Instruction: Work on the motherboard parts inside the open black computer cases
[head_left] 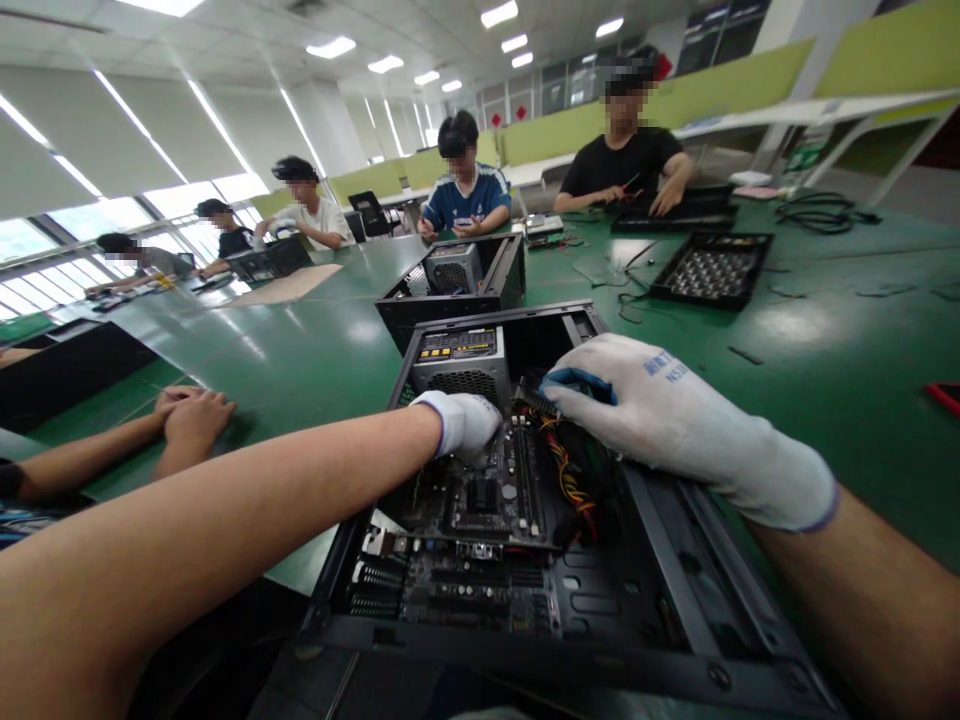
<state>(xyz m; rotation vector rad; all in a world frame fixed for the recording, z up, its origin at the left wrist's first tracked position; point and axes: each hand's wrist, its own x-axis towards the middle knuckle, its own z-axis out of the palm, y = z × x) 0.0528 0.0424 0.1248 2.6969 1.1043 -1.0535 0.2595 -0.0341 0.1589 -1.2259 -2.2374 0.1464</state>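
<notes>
Because left hand (466,425) hides own fingertips beside power supply (461,375), cannot tell grip. Right hand (637,395) curls, fingertips at upper end of wire bundle (568,475); pinch unconfirmed. Motherboard (487,518) lies inside open case (555,655). Judgement: steady board lightly, keep wires slack, force nothing.

Right glove (637,405): blue print across the back, in two lines. The upper line shows Chinese characters, blurred; the lower shows a code beginning with "N", remaining characters uncertain. Power supply (463,383): dark label (459,344) bearing yellow and white print, too small to read. Blue shirt (474,196): pale chest lettering, illegible.
</notes>
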